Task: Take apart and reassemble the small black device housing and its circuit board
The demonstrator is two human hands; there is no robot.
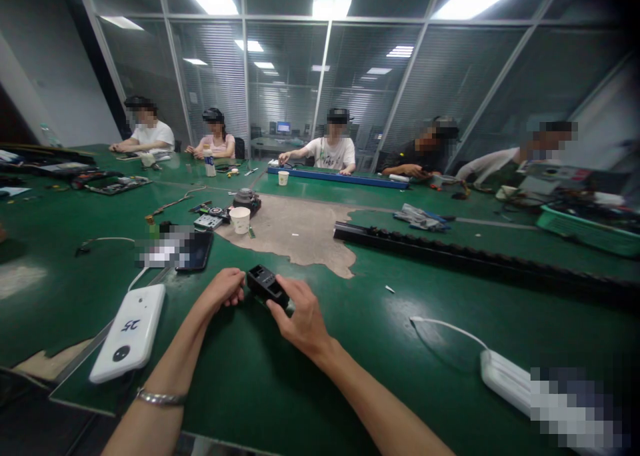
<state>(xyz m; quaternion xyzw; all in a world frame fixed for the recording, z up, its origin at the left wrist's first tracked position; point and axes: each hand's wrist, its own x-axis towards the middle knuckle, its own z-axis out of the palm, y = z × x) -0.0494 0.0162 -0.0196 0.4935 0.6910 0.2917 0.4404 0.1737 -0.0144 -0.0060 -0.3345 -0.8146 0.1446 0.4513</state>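
Note:
My right hand point(303, 316) grips a black rectangular plastic housing point(264, 284) with openings in its upper face, thumb on the near side and fingers over the top. The housing is tilted just above the green tabletop. Just left of its far end is my left hand point(229, 288), fingers curled closed; whatever they may hold is hidden. A metal bracelet point(161, 397) circles my left wrist. A white power bank point(131, 333) marked 25 lies left of my left forearm, with a white cable running from it to a dark phone point(196, 251).
Paper cup point(241, 221) and small electronic parts point(213, 217) stand beyond my hands. A long black rail point(425, 249) lies to the right, with grey gloves point(423, 217) behind it. A green basket point(590, 229) is at far right. Several people sit across the table.

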